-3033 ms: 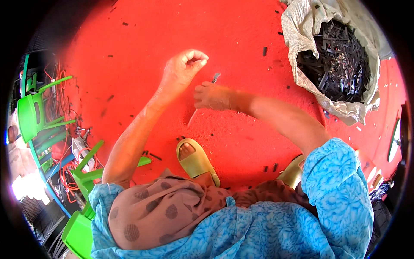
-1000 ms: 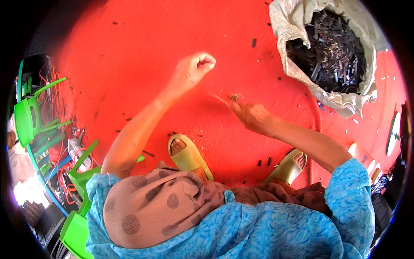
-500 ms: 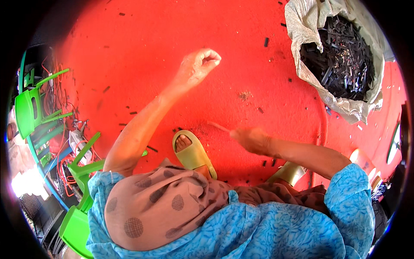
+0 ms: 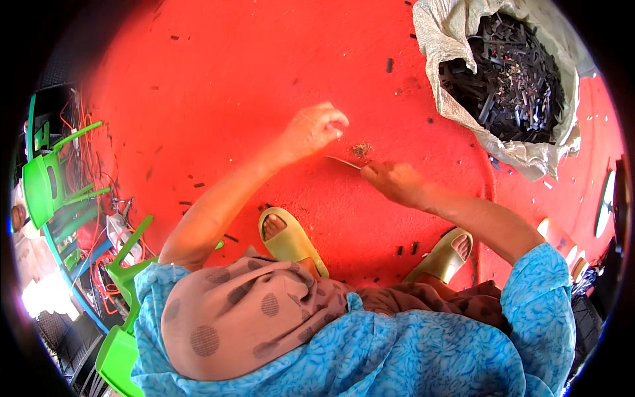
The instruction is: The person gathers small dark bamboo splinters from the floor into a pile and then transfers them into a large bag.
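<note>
My left hand (image 4: 317, 128) is raised over the red floor, its fingers curled in toward the thumb. Whatever they may pinch is too small or hidden to make out. Lower and to the right, my right hand (image 4: 397, 181) is closed around a thin, blade-like tool (image 4: 344, 162). The tool's narrow tip points left, toward the space just below my left hand, and its handle is hidden in my fist. A small patch of brown crumbs (image 4: 361, 150) lies on the floor between the two hands.
A pale woven sack (image 4: 456, 106) full of black strips (image 4: 516, 76) stands open at the far right. Black scraps dot the red floor (image 4: 218, 86). Green chairs (image 4: 41, 188) and tangled orange cords (image 4: 99, 264) line the left side. My feet wear olive slides (image 4: 291, 241).
My right hand has risen with the tool, bringing its tip closer to my left hand. My left hand has lowered slightly, and the view has shifted a little.
</note>
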### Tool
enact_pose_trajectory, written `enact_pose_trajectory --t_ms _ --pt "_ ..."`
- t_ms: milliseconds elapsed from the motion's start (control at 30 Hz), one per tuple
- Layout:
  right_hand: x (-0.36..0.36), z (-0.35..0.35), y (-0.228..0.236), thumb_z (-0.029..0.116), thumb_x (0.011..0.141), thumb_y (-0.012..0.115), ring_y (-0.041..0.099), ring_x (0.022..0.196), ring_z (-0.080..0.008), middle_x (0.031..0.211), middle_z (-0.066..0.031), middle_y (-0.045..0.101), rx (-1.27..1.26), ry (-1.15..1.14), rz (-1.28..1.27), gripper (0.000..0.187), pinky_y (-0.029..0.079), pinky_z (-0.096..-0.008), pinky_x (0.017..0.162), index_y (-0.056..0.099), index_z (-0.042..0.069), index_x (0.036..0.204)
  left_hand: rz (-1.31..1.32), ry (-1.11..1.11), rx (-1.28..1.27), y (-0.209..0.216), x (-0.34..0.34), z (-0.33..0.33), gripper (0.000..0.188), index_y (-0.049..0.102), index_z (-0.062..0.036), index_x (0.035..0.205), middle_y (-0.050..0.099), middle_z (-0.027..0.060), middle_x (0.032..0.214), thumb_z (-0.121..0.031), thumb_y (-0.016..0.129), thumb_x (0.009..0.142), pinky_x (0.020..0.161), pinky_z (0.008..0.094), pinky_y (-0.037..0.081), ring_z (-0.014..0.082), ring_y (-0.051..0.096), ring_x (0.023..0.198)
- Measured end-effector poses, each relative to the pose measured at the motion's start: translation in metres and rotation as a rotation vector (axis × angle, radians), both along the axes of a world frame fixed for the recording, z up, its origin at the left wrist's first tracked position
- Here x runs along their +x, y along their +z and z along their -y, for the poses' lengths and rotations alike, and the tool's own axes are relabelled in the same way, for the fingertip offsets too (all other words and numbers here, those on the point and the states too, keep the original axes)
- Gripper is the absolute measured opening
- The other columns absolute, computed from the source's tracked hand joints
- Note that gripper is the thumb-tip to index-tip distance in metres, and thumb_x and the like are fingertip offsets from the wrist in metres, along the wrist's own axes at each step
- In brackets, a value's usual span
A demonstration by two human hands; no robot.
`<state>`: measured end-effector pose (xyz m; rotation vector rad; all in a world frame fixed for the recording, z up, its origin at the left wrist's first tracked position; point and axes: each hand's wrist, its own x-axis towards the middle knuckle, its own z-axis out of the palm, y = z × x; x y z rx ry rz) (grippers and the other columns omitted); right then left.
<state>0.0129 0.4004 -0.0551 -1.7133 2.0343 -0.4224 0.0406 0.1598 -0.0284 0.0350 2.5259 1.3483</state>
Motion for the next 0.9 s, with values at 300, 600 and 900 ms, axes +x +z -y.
enact_pose_trajectory --t_ms 300,600,900 --pt "-0.046 -0.082 0.090 0.006 0.073 0.049 0.058 0.071 -0.0321 0.082 -0.0151 0.054 0.215 0.132 0.141 0.021 0.049 -0.0424 0.058 0.044 0.004 0.093 -0.379 -0.620 -0.328 -0.020 0.010 -0.037 0.048 0.045 -0.0129 0.120 0.033 0.0115 0.134 -0.001 0.048 0.074 0.097 0.0426 0.034 0.0339 0.031 0.122" --pt "-0.044 -0.141 0.108 0.006 0.074 0.047 0.057 0.068 -0.0355 0.076 -0.0177 0.054 0.462 -0.213 0.206 0.013 0.047 -0.0434 0.057 0.040 0.001 0.084 -0.464 -0.765 -0.410 -0.012 0.006 -0.040 0.033 0.051 0.0009 0.102 0.047 0.0138 0.113 -0.008 0.049 0.071 0.077 0.0340 0.049 0.0276 0.047 0.103" --pt "-0.023 -0.177 0.098 0.010 0.077 0.049 0.055 0.066 -0.0371 0.068 -0.0177 0.051 0.325 -0.438 0.297 0.014 0.043 -0.0440 0.053 0.040 0.002 0.083 -0.479 -0.774 -0.370 -0.010 0.000 -0.053 0.009 0.043 -0.0060 0.069 0.040 0.0067 0.076 -0.010 0.051 0.066 0.051 0.0297 0.046 0.0207 0.046 0.074"
